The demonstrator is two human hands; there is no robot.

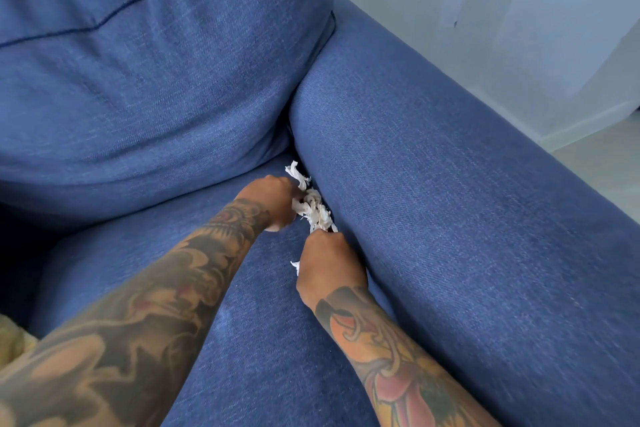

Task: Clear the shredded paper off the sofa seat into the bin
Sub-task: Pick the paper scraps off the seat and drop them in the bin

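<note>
White shredded paper (313, 206) lies bunched in the crease where the blue sofa seat (263, 315) meets the armrest. My left hand (270, 199) is closed around the upper part of the clump, with a strip sticking out above it. My right hand (329, 265) is a fist just below the clump, pinching its lower end, and a small white scrap shows at the fist's left side. Both tattooed forearms reach in from the bottom of the view. No bin is in view.
A blue back cushion (145, 73) fills the upper left. The wide blue armrest (450, 218) runs along the right. Behind it stand a white wall and light floor (595, 163). A yellowish cloth (12, 340) shows at the left edge.
</note>
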